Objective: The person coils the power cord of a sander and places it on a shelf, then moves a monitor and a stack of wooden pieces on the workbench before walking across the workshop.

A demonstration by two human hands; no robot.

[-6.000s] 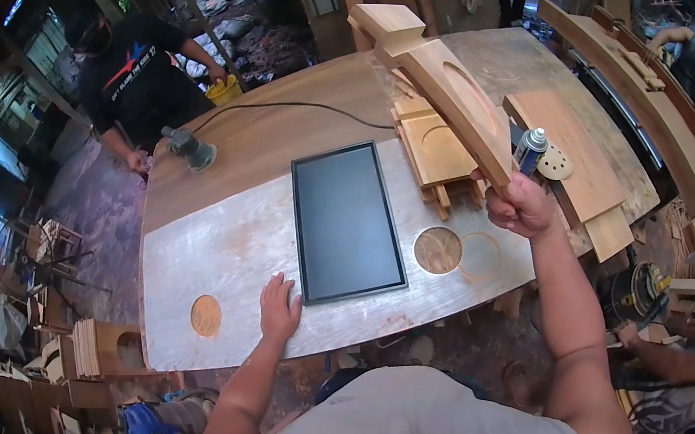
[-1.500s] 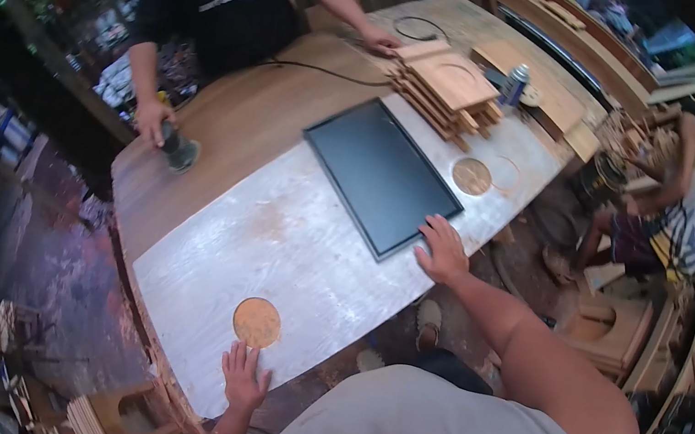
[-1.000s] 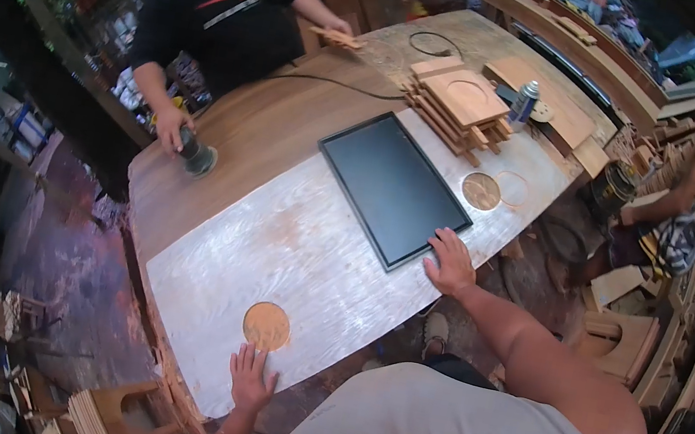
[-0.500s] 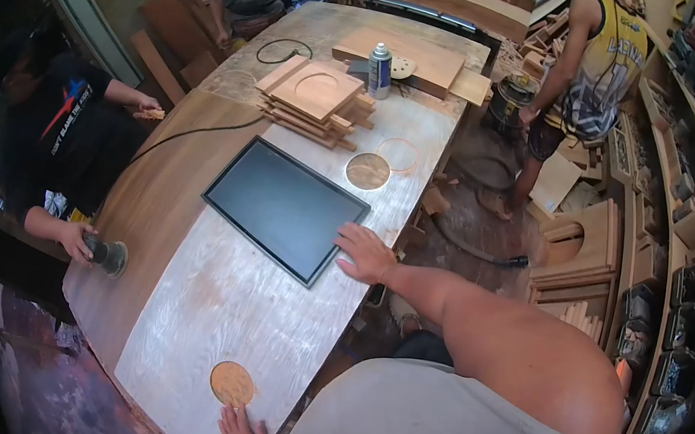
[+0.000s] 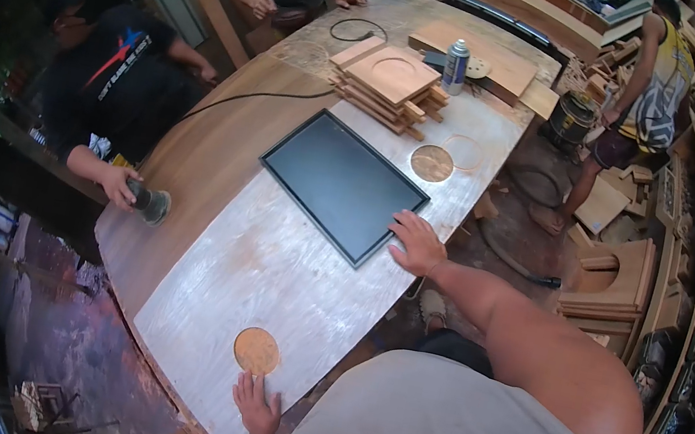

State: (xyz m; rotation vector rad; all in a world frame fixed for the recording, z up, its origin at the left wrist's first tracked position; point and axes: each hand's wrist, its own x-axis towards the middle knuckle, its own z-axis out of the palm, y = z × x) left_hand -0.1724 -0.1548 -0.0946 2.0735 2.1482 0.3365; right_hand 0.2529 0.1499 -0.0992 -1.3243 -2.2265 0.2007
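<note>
My left hand (image 5: 256, 406) rests flat on the pale wood-grain tabletop (image 5: 217, 273), fingers spread, just below a round tan inset (image 5: 257, 351). My right hand (image 5: 415, 243) lies open at the near right corner of a dark rectangular tray (image 5: 343, 187), fingertips at its raised rim and palm by the table edge. The tray's flat surface looks bare and faintly shiny. Beyond it sits a second round inset (image 5: 432, 163), with a thin ring outline beside it.
A stack of wooden panels (image 5: 395, 77), a spray can (image 5: 455, 67) and a thick board (image 5: 510, 83) stand farther up the table. At left, a co-worker's hand holds a sander (image 5: 150, 206), with its cord across the top. Other people stand behind and at right, near a shop vacuum (image 5: 572, 119).
The view has shifted, so the table appears farther right and higher. The co-worker behind now has a hand at the table edge. My hands keep their places.
</note>
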